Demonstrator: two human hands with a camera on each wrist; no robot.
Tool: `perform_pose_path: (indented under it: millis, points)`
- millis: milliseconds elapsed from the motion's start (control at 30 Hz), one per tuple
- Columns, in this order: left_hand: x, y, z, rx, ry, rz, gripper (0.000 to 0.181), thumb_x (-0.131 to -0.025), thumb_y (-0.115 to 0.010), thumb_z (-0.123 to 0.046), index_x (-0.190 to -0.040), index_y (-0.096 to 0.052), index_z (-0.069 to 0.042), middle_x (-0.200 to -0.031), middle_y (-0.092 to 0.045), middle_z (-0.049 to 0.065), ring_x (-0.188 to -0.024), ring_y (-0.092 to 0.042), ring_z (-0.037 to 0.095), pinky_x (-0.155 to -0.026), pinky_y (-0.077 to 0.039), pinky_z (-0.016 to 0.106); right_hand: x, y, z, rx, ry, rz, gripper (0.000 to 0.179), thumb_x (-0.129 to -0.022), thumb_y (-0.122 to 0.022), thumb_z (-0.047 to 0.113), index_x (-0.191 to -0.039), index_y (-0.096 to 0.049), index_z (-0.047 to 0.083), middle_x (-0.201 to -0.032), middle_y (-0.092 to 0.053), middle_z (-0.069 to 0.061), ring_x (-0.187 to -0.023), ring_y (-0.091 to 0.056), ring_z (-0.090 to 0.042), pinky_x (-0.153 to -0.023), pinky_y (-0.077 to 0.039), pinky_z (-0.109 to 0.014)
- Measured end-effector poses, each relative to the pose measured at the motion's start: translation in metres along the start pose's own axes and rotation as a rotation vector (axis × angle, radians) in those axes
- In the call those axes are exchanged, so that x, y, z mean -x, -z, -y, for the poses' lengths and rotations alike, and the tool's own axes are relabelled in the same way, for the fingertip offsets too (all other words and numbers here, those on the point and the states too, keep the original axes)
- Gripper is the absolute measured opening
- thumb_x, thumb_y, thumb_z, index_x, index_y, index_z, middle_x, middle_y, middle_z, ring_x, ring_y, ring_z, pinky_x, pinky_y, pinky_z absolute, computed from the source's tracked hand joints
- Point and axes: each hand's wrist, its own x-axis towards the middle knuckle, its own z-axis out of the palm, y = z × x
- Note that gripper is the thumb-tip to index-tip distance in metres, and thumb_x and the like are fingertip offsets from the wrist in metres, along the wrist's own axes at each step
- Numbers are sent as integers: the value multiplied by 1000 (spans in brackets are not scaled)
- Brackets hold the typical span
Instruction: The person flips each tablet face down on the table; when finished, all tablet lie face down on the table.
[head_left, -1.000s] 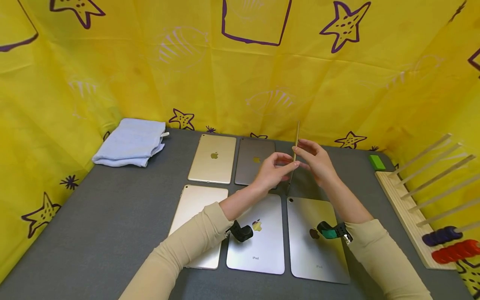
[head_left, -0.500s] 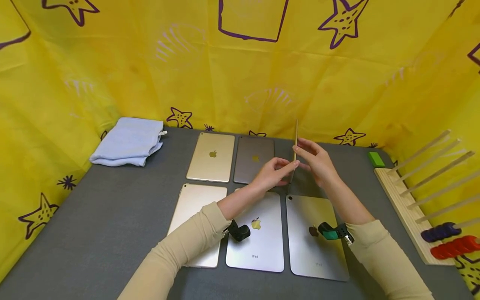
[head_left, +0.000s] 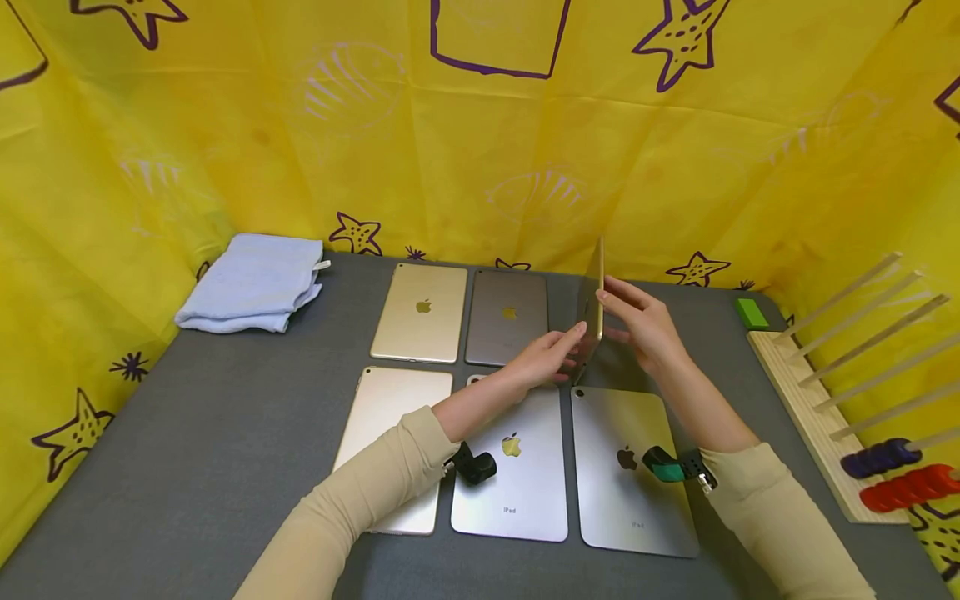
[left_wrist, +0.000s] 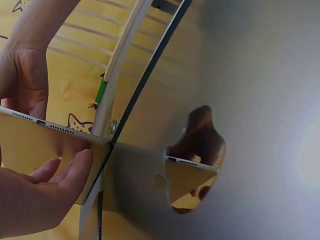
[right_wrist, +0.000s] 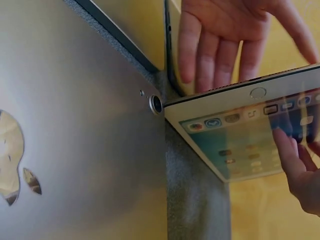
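A gold tablet stands nearly upright on edge above the table, its back angled left. My right hand holds it from the right, thumb at the near edge. In the right wrist view its lit screen faces that hand's fingers. My left hand is on the other side, with fairly straight fingers touching the back, as the left wrist view shows on the gold surface. Below lie a silver tablet and another silver tablet, both back up.
A gold tablet and a dark grey tablet lie in the back row. Another pale gold one sits front left. A folded blue cloth, a green block and a wooden pegged rack stand around.
The upright tablet has turned from edge-on, so its back now shows toward the left. My left thumb has moved off its near edge; my right hand has shifted slightly right.
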Motion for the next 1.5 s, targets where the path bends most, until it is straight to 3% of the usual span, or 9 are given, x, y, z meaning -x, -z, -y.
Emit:
perform_pose_path:
  millis: [100, 233, 367, 567, 800, 1067, 1300, 1367, 1500]
  points:
    - [1, 0, 3, -49, 22, 52, 60, -101, -45, -50, -135, -51, 0, -128, -59, 14, -116, -57, 27, -96, -49, 37, 3, 3, -1, -34, -3, -24, 65, -92, -69, 35, -146, -45, 9, -139, -51, -5, -117, -50, -21, -80, -55, -26]
    - [1, 0, 6, -118, 32, 104, 58, -101, -45, -46, -136, -50, 0, -130, -58, 13, -121, -54, 26, -100, -46, 34, 7, 9, -3, -105, 7, -56, 64, -89, -72, 31, -143, -49, 5, -119, -62, 3, -106, -57, -16, -72, -56, -23]
    - [-1, -1, 9, -154, 30, 101, 57, -100, -48, -46, -135, -53, -1, -127, -60, 11, -117, -56, 24, -99, -46, 32, 11, 16, -7, -200, 16, -78, 53, -88, -74, 24, -135, -59, 6, -103, -69, 10, -95, -64, -11, -69, -57, -24]
    - [0, -1, 12, -206, 10, 98, 56, -99, -48, -49, -133, -57, -5, -118, -63, 6, -108, -59, 19, -96, -45, 31, 18, 28, -15, -331, 25, -113, 22, -88, -74, 17, -110, -76, 15, -96, -73, 7, -85, -69, -7, -66, -57, -23]
    - [2, 1, 13, -251, 5, 109, 60, -98, -46, -54, -137, -55, -8, -120, -62, 5, -108, -58, 20, -99, -42, 38, 22, 39, -25, -442, 22, -169, 8, -88, -72, 11, -90, -80, 14, -88, -74, 3, -78, -70, -7, -66, -56, -22]
    - [5, 3, 10, -257, 3, 68, 62, -99, -40, -56, -132, -57, -7, -122, -61, 9, -106, -58, 22, -100, -40, 40, 17, 49, -39, -401, 47, -217, 8, -87, -73, 8, -85, -79, 12, -81, -74, 2, -73, -70, -8, -63, -56, -21]
    - [6, 3, 12, -248, 5, 38, 65, -99, -40, -57, -142, -50, -10, -135, -57, 8, -122, -53, 22, -108, -35, 40, 11, 61, -53, -223, -25, -231, 12, -90, -71, 12, -82, -79, 18, -76, -72, 7, -68, -69, -5, -62, -55, -19]
    - [7, 3, 11, -241, 9, 43, 67, -98, -40, -58, -144, -48, -10, -141, -53, 8, -131, -46, 23, -111, -31, 41, 10, 63, -55, -161, -41, -228, 10, -92, -69, 13, -95, -78, 13, -77, -72, 11, -70, -69, -3, -63, -55, -18]
    - [7, 2, 10, -241, 26, 91, 72, -97, -38, -62, -149, -40, -12, -152, -39, 6, -142, -29, 24, -116, -21, 44, 9, 66, -58, -46, -70, -223, 40, -95, -63, 14, -129, -59, -6, -80, -69, 18, -73, -67, 1, -65, -54, -16]
